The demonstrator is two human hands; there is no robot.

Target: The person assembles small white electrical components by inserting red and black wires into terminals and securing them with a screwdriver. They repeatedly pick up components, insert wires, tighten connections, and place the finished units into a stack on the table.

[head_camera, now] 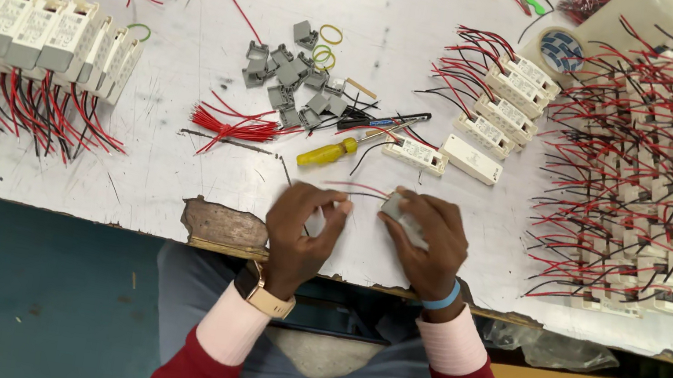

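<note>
While both hands work at the near edge of the scuffed white surface [132,185], the left hand [302,224] pinches a small white piece and the right hand [429,234] grips a white plastic box [400,215]; thin red and black wires [359,189] arc between them; just beyond lie a yellow screwdriver [327,152], a red wire bundle [230,124] and grey clips [295,81]; rows of wired boxes [667,176] crowd the right, more [32,28] stand at the left.
</note>
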